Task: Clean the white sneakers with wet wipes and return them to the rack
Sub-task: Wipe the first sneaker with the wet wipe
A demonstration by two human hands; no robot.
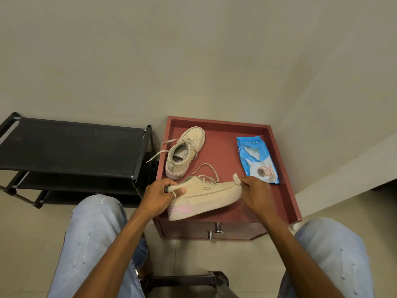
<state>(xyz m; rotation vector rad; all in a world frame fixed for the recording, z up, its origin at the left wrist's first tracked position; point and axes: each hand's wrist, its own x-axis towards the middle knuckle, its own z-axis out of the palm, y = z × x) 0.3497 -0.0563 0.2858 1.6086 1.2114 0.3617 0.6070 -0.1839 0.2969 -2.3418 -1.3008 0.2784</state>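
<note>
My left hand (162,195) grips the heel collar of a cream sneaker (211,197) with a pink heel patch, held on its side over the front of the red-brown table (285,190). At the sneaker's toe, my right hand (256,195) pinches a folded white wet wipe (236,179). The second sneaker (185,152) stands upright on the table's back left, laces trailing over the edge. A blue wet-wipe pack (256,159) lies flat on the right side of the table.
A black shoe rack (71,143) with dark fabric shelves stands left of the table against the wall. My knees in light jeans (94,233) frame the view. The table's drawer knobs (218,227) face me, and a dark stool frame (189,280) is below.
</note>
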